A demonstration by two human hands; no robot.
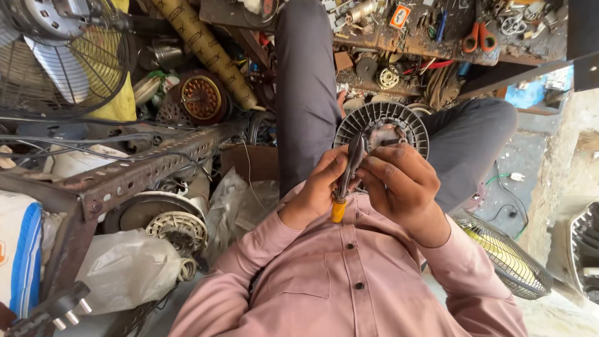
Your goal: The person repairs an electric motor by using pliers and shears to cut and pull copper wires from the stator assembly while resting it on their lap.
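A round grey finned motor housing (409,128) rests between my knees, against my grey trousers. My left hand (315,190) grips a pair of pliers (349,168) with a yellow-tipped handle, and the jaws point up at the middle of the housing. My right hand (402,187) is closed against the housing's near edge, fingers curled beside the plier jaws. What the fingers pinch is hidden. My pink shirt sleeves fill the bottom of the view.
A caged fan (59,56) stands at the top left above a rusty perforated angle bar (137,168). Plastic bags (128,268) and a coil part lie at the left. A wire fan guard (505,256) lies at the right. A cluttered workbench with orange-handled scissors (479,37) is ahead.
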